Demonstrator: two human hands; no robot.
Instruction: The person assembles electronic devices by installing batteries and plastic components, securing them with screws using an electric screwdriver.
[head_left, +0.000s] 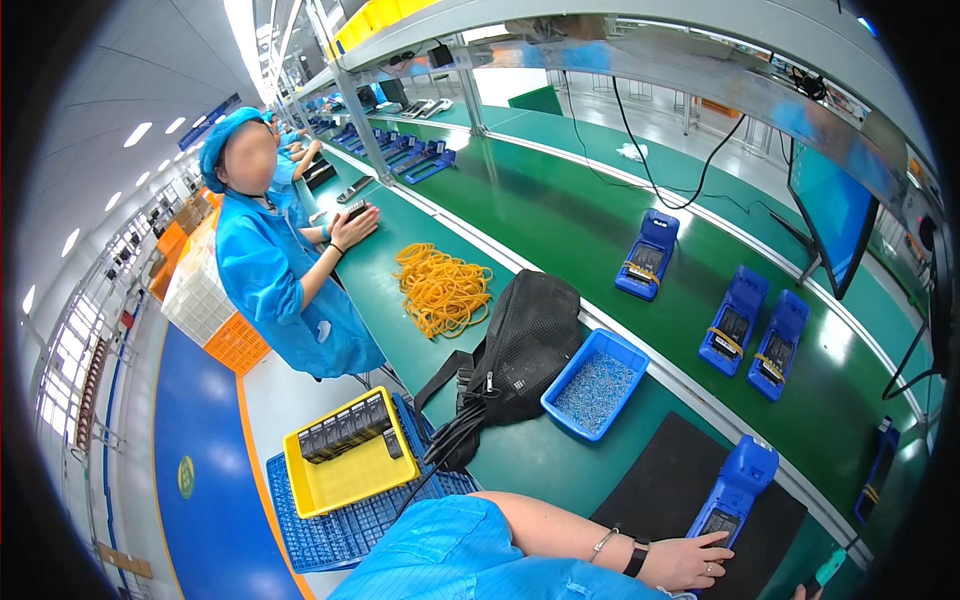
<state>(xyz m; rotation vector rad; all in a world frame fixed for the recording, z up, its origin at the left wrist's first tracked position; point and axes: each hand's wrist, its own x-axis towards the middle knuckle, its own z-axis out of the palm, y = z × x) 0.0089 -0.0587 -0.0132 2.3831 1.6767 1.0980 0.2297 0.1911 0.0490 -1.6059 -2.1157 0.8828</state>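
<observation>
At the lower right, my left hand [685, 563] grips the near end of a blue handheld device housing [737, 487] with a dark window. The housing lies on a black mat [645, 480]. My right hand [808, 593] barely shows at the lower edge, with most of its fingers cut off. Just above it is a teal-handled tool with a thin tip, which looks like a screwdriver [830, 567]; the hand seems closed round it. Left of the mat stands a blue tray of small metal screws [597, 385].
A black bag [530, 330], orange rubber bands [440, 290] and a yellow tray [350, 485] of black blocks lie leftward. Banded blue devices [648, 255] sit on the green belt [560, 215]. A monitor [835, 215] hangs at right. A co-worker [265, 245] stands at left.
</observation>
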